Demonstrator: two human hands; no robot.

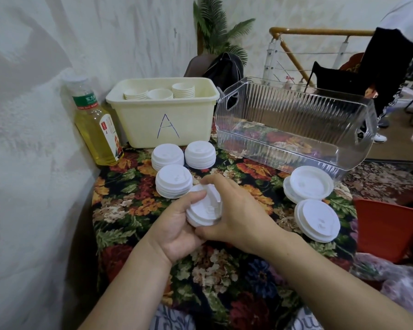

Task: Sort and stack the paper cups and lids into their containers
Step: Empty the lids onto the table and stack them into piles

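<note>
White plastic lids in a small tilted stack [204,210] sit just above the flowered tablecloth [224,270], the left hand [177,225] gripping them from below and the right hand [234,210] curled over the top; its fingertips are hidden. Beyond lie five more lid stacks: three small ones [174,179] to the left, two larger ones [310,186] to the right. None has reached the clear ribbed plastic bin [296,115], which looks empty. Nested white paper cups [160,92] already stand in the cream tub marked A [165,115]; their number is hidden.
</note>
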